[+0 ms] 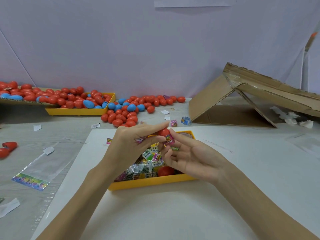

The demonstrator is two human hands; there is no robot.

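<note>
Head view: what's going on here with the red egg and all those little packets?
A person's left hand pinches a red plastic egg above a yellow tray of small wrapped packets. The right hand pinches a pink packet right against the egg, apparently to put it inside. Many more red and blue eggs are piled farther back.

The left fingers (152, 127) covered most of the egg (164, 132), so it could not be told whether it was whole or a half. Print on the packet (170, 139) pinched in the right fingers (180, 136) was too small to read. Below the fingers, the tray (152, 183) was partly hidden. Far right of the fingers, the cardboard (216, 101) ran off the edge.
</note>
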